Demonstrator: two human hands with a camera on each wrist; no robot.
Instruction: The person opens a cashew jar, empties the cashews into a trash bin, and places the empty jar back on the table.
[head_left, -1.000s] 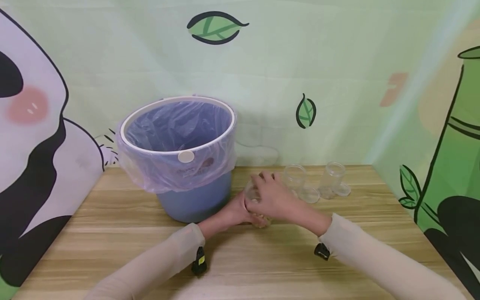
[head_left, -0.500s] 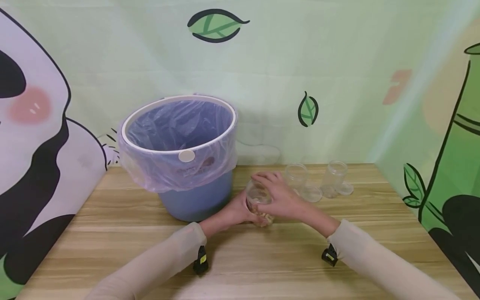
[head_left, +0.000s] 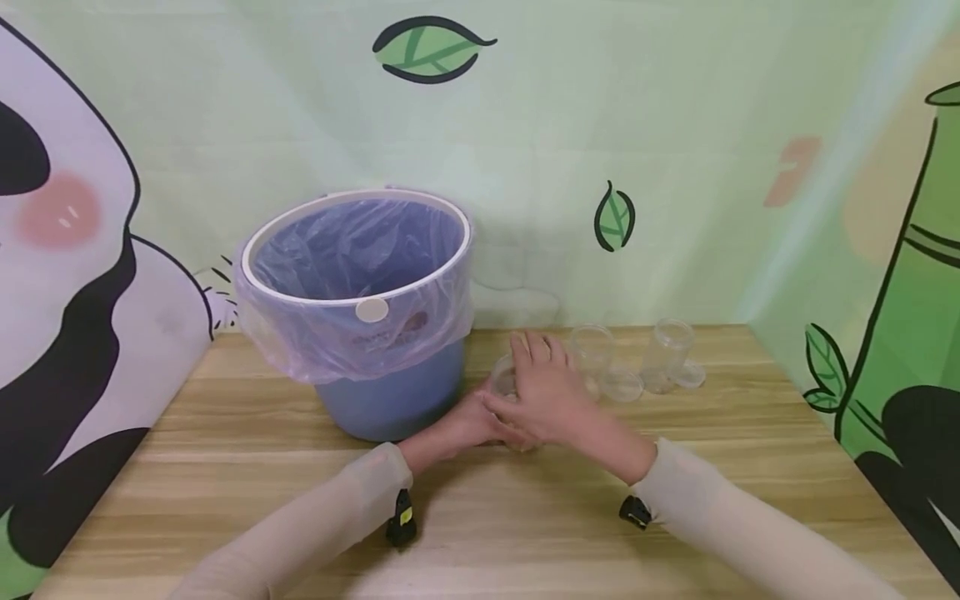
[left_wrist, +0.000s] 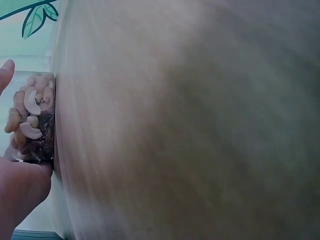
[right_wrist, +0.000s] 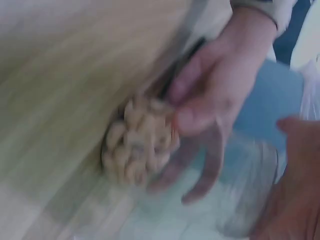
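Observation:
A clear jar (head_left: 502, 377) stands on the table just right of the bucket. Cashews and other nuts (left_wrist: 32, 110) fill its lower part in the left wrist view, with some darker pieces at the base. My left hand (head_left: 472, 421) grips the jar low down, thumb and fingers around it. Over the jar's top lies my right hand (head_left: 547, 392), fingers bent across the rim and thumb on the near side. It hides much of the jar, so I cannot tell whether a lid sits there. The right wrist view is blurred but shows the nuts (right_wrist: 137, 142) beside my left hand.
A blue bucket (head_left: 390, 408) with a pale rim and a translucent bag liner stands left of my hands. Right of them are two clear jars, one nearer (head_left: 592, 354) and one farther right (head_left: 670, 354), with clear round lids (head_left: 622, 385) lying beside them. A printed cloth backs the table.
My right hand has turned over the jar's top. Half a second ago it was tilted right and showed more of the jar; now it covers more. My left hand stays on the jar.

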